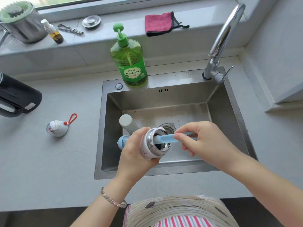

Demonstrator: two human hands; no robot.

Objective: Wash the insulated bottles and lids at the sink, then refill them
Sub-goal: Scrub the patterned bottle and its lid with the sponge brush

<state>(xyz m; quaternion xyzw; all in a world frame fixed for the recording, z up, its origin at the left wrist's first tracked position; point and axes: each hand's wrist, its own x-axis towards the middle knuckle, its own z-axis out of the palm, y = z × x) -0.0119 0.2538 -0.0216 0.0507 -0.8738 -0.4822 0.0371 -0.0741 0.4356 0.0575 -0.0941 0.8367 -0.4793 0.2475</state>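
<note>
Over the steel sink (218, 99) my left hand (131, 154) grips a small white insulated bottle (147, 149), tilted with its steel mouth toward the right. My right hand (201, 138) pinches the blue handle of a bottle brush (165, 140), whose head is inside the bottle's mouth. In the sink behind lie a pale grey bottle (128, 124) and a light blue lid or bottle (123, 140), partly hidden by my left hand. A white rounded lid with a red loop (57, 127) rests on the counter at the left.
A green dish soap pump bottle (129, 63) stands on the sink's back rim. The chrome faucet (224, 40) rises at the back right. A black kettle (16, 95) sits at the left. The sill holds a red cloth (159, 23), a steel pot (21, 22) and a spray bottle (53, 31).
</note>
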